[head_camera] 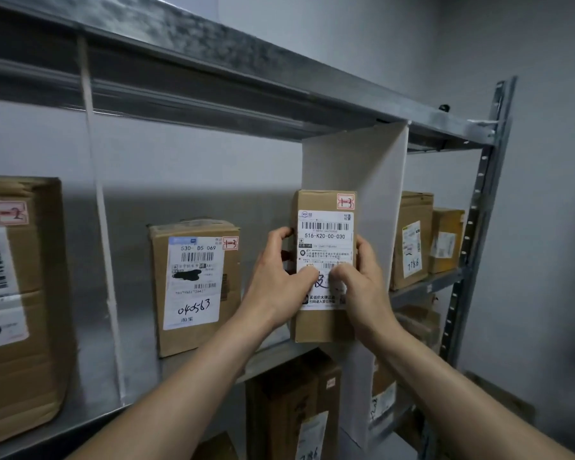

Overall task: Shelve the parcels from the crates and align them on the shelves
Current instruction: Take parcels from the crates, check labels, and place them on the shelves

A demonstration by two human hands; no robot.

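A tall, narrow cardboard parcel (324,234) with a white shipping label stands upright on the metal shelf (279,356), close against a white divider panel (356,161). My left hand (276,280) grips its left side and my right hand (359,280) grips its right side, both thumbs pressed on the label. A wider labelled parcel (193,287) stands to its left in the same bay. The bottom right corner of the held parcel is hidden behind my right wrist.
A big parcel (17,307) fills the left bay beyond a thin white divider (103,227). Two parcels (412,240) stand right of the panel, near the perforated upright post (472,234). More parcels (292,406) sit on the shelf below. Another shelf (246,81) runs overhead.
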